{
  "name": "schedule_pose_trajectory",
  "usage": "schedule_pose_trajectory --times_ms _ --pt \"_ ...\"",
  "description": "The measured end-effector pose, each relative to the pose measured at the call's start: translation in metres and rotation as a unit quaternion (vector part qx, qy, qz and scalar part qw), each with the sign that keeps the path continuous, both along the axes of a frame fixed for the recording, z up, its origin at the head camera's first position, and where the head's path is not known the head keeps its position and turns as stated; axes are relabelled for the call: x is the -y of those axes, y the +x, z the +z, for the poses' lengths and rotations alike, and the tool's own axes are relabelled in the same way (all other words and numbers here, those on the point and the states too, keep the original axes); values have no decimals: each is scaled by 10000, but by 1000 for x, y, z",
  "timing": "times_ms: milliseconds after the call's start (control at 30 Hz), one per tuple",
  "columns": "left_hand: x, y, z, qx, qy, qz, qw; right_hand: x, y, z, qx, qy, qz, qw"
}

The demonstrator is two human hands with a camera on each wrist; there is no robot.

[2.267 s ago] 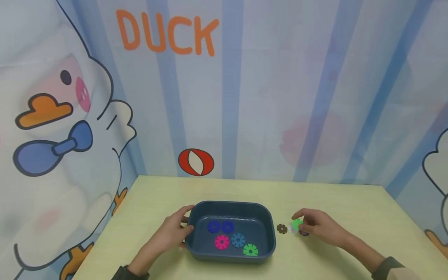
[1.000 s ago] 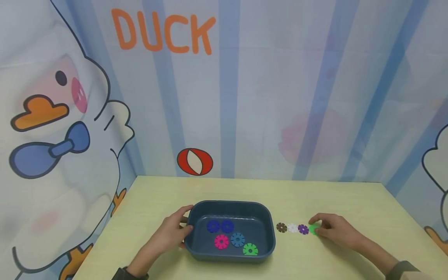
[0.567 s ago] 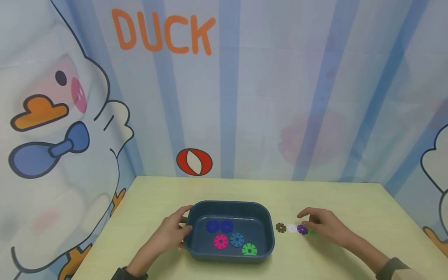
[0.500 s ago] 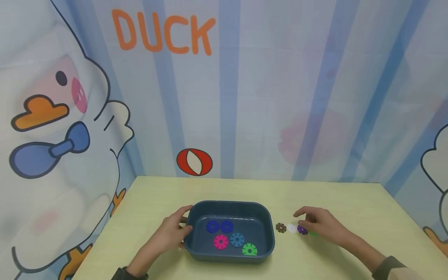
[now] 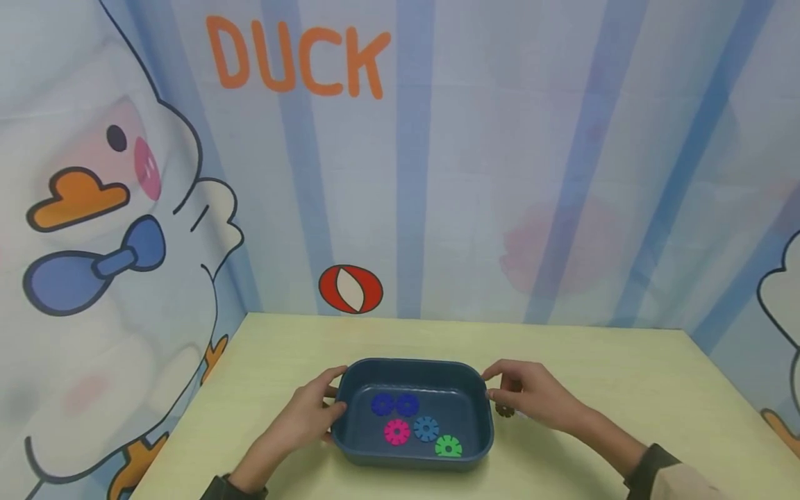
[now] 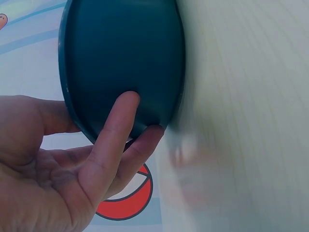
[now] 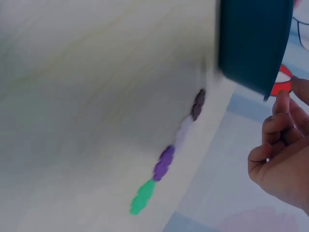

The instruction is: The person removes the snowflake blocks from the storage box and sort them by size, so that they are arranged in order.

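Observation:
A dark blue-grey rectangular basin [image 5: 412,461] stands on the table. Its floor bears two dark blue notched disks [image 5: 407,405], a pink one [image 5: 396,432], a lighter blue one [image 5: 426,428] and a green one [image 5: 448,446]. My left hand [image 5: 307,414] holds the basin's left end, its fingers [image 6: 116,123] against the outer wall. At the right end my right hand [image 5: 531,394] has a fingertip and thumb at the rim, other fingers loosely bent. Below it, brown [image 7: 198,105], white [image 7: 183,132], purple [image 7: 164,163] and green [image 7: 142,197] disks lie in a row.
The pale yellow table [image 5: 625,389] extends to both sides. Behind it hangs a striped cloth backdrop [image 5: 475,173] printed with a duck and a red ball shape.
My right hand let go of the green disk at the end of the row, then moved left to the basin's right rim. The left hand has stayed at the basin.

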State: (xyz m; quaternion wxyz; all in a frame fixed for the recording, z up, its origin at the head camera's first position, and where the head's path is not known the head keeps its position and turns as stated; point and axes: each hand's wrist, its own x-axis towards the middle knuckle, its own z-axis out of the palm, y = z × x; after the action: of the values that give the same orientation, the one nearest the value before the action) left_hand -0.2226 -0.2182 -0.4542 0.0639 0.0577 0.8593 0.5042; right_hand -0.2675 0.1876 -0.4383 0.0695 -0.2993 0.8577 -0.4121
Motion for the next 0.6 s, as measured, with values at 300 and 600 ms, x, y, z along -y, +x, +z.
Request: schedule_pose_trajectory --times_ms 300,600 --pt "1 1 0 -40 49 -148 9999 39 2 8 -152 332 549 9978" --pt "2 1 0 -54 2 -86 9999 76 5 5 -848 1690 1268 9737"
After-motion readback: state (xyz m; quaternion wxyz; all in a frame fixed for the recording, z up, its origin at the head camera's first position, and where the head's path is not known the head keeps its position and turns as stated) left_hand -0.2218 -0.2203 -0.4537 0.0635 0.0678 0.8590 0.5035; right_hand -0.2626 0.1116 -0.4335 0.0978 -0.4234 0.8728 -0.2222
